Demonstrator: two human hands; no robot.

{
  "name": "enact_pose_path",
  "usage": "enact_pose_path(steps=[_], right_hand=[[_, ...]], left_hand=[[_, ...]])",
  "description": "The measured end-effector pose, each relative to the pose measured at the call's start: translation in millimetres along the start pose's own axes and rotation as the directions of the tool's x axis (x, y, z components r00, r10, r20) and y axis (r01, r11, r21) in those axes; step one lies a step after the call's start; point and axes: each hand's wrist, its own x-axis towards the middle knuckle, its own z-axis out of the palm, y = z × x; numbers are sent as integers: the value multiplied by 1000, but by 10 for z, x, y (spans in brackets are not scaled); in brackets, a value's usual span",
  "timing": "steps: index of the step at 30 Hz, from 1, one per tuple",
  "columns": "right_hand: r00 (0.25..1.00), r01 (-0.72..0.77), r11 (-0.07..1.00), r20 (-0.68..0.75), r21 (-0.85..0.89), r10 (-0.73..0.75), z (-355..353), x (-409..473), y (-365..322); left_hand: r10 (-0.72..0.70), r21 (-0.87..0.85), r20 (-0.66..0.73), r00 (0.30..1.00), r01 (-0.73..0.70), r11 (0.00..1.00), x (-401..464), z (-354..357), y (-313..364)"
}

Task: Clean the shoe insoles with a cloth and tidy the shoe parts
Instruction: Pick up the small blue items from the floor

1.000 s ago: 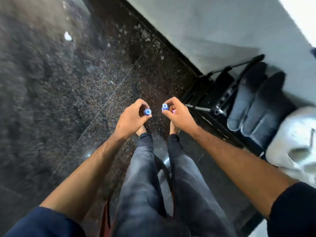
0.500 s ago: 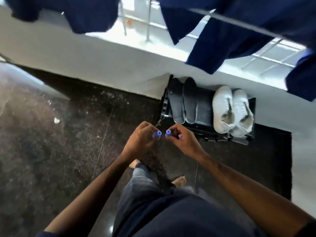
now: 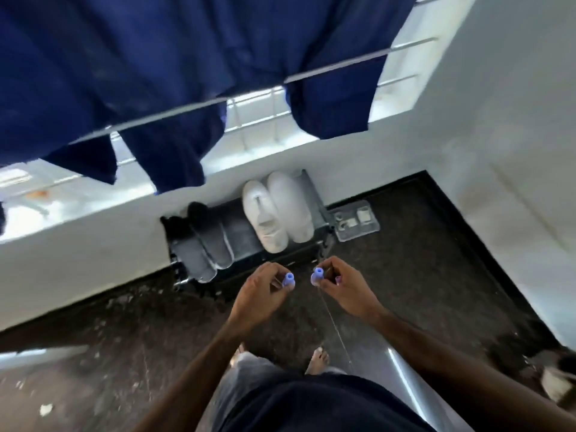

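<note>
A pair of white sneakers (image 3: pixel 277 212) stands on a low black shoe rack (image 3: pixel 243 238) against the white wall. Beside them on the rack's left lie grey insoles or slippers (image 3: pixel 208 244), side by side. My left hand (image 3: pixel 260 291) pinches a small blue cap-like piece (image 3: pixel 288 279) in front of the rack. My right hand (image 3: pixel 343 286) pinches a matching blue piece (image 3: pixel 317 272). The two hands are level and a short gap apart. No cloth shows in either hand.
Dark blue clothes (image 3: pixel 174 73) hang from a line overhead. A clear tray (image 3: pixel 355 224) with small items sits on the dark speckled floor right of the rack. My bare feet (image 3: pixel 316 358) stand on the floor. A white wall closes the right side.
The view has swung up and to the right, bringing the rack, sneakers and hanging clothes into the centre. Both hands keep their blue pieces and have drawn slightly apart.
</note>
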Motion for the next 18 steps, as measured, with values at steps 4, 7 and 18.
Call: enact_pose_path(steps=[4, 7, 18], right_hand=[[994, -56, 998, -92, 37, 59, -564, -78, 249], [989, -80, 995, -122, 62, 87, -928, -39, 391], [954, -229, 972, -185, 53, 235, -2157, 752, 898]], left_hand=[[43, -37, 99, 994, -40, 999, 417, 440, 506], [55, -31, 161, 985, -50, 998, 702, 728, 738], [7, 16, 290, 957, -12, 1000, 2051, 1624, 1113]])
